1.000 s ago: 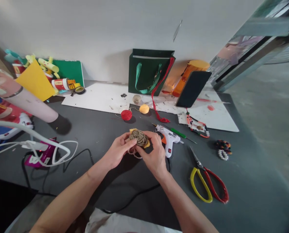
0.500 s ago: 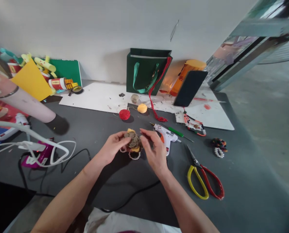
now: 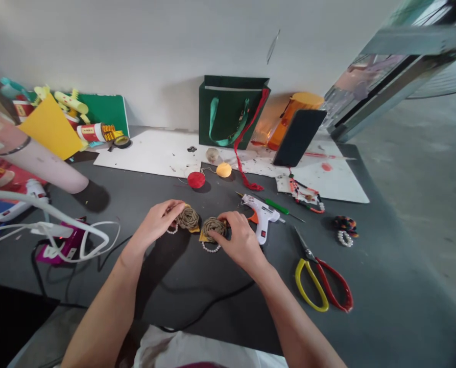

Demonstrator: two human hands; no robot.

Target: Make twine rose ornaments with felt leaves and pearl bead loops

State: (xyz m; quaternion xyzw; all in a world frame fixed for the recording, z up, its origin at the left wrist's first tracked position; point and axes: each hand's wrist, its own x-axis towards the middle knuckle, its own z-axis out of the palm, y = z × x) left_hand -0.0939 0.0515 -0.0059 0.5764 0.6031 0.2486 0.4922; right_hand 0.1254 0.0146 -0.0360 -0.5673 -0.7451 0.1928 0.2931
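Note:
Two crocheted flower ornaments, each brown-grey with a yellow base and a white bead loop, lie side by side before me with a small gap between them. My left hand (image 3: 159, 221) pinches the left flower ornament (image 3: 188, 218) at its far-left edge. Fingers and thumb of my right hand (image 3: 240, 236) close round the right flower ornament (image 3: 213, 229), the thumb across its front. Its bead loop (image 3: 211, 248) hangs toward me. Right of that hand rests a white hot glue gun (image 3: 264, 219) with an orange trigger. A green-handled crochet hook (image 3: 277, 206) lies behind it.
Scissors (image 3: 323, 283) with yellow and red handles lie at right, near a dark beaded ornament (image 3: 345, 231). Red yarn (image 3: 196, 179) and yellow yarn (image 3: 223, 169) sit behind my hands. A green bag (image 3: 231, 112) and phone (image 3: 300, 138) stand at the back. Cables cross the left side.
The two ornaments, stacked together before, are now apart side by side. My left hand has moved left with one; my right hand has closed on the other.

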